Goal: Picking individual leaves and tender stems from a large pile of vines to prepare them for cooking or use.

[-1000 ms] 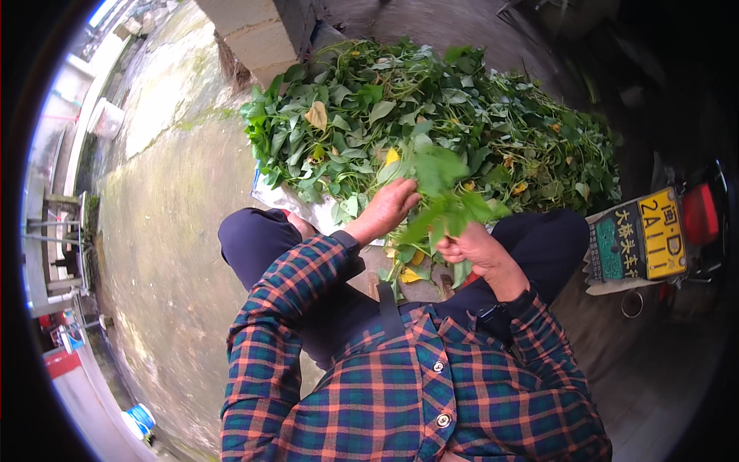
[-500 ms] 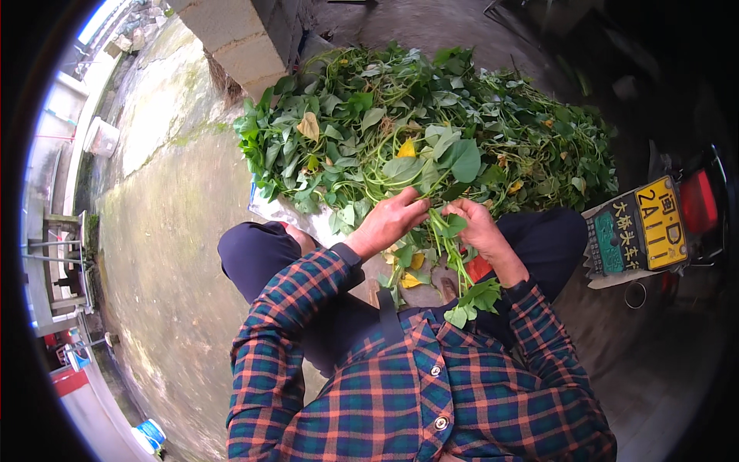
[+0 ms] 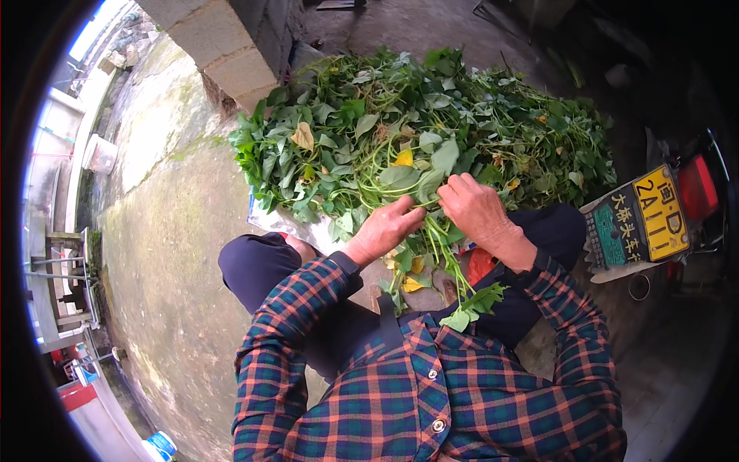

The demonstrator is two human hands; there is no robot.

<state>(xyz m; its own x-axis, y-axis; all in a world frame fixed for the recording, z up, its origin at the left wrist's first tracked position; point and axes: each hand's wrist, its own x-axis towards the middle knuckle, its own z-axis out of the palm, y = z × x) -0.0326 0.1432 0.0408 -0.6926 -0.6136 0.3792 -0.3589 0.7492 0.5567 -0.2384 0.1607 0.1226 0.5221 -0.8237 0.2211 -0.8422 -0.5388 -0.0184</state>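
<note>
A large heap of leafy green sweet potato vines (image 3: 346, 131) lies in front of me, with a few yellowed leaves among the green. My left hand (image 3: 385, 233) pinches a small bunch of stems (image 3: 446, 258) that hangs between my knees, its leaves reaching toward my shirt. Just beside it, my right hand (image 3: 483, 217) has its fingers closed on a vine stem close to the heap's near edge. Its fingertips are partly hidden, and large leaves lie right behind them. Several yellow leaves (image 3: 414, 283) lie below my left hand.
At right stands a vehicle's rear with a yellow number plate (image 3: 660, 213) and a red lamp (image 3: 699, 189). A concrete-block pillar (image 3: 223, 46) rises beyond the heap's left end. Something red (image 3: 481, 266) lies by my right knee. A white bucket (image 3: 101, 155) stands far left.
My right hand has moved up toward the heap and turned its back to view. My left hand has stayed almost in place, still pinching the stems.
</note>
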